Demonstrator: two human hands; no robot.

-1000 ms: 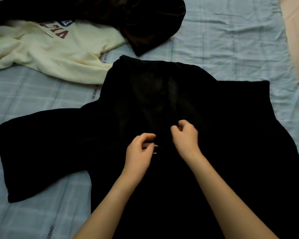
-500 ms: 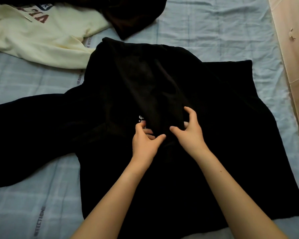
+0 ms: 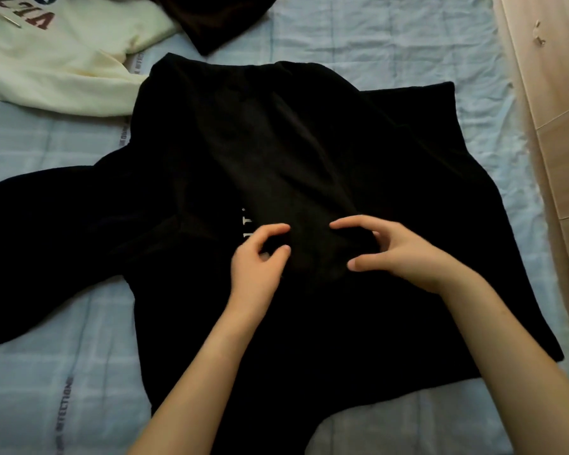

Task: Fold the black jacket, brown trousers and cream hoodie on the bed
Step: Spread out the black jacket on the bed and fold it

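Black jacket [image 3: 309,152] lies spread flat across the middle of the bed [image 3: 391,41], sleeves out to both sides. Your left hand [image 3: 258,261] and right hand [image 3: 404,254] meet at its centre, fingers curled; each seems to pinch a fold of dark fabric, though blur hides the exact grip. Cream hoodie [image 3: 56,64] sits at the far left, brown trousers [image 3: 217,18] beside it.
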